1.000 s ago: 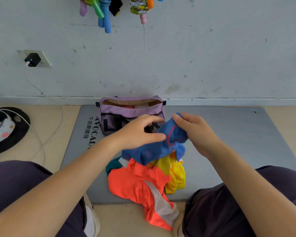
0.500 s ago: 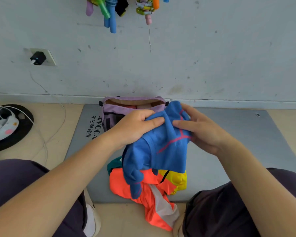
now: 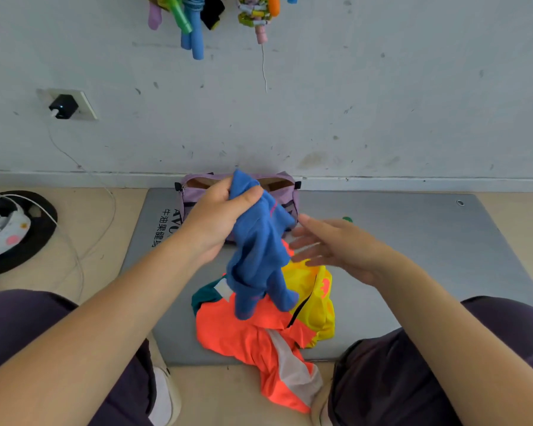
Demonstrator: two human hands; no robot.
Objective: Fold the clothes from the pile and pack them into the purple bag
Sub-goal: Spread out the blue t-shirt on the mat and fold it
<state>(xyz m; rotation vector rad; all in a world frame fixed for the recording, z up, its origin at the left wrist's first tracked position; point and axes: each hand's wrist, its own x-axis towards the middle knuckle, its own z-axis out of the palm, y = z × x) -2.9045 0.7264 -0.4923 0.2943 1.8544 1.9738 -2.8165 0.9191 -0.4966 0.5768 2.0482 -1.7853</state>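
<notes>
My left hand (image 3: pixel 219 216) grips the top of a blue garment (image 3: pixel 259 250), which hangs crumpled in front of the purple bag (image 3: pixel 286 187). The bag stands unzipped against the wall at the back of the grey mat (image 3: pixel 413 241). My right hand (image 3: pixel 333 244) is just right of the blue garment, fingers straight and spread, holding nothing. Below the blue garment lies the pile: an orange garment with a grey stripe (image 3: pixel 253 333), a yellow one (image 3: pixel 314 296) and a teal one (image 3: pixel 203 298).
My knees in dark trousers flank the pile at both lower corners. A black round base with a white device (image 3: pixel 10 232) and a cable lie on the floor at left. A charger sits in the wall socket (image 3: pixel 65 104). Coloured items hang on the wall above.
My left hand has lifted the blue garment higher, up in front of the bag. My right hand has let go of it and opened to the right.
</notes>
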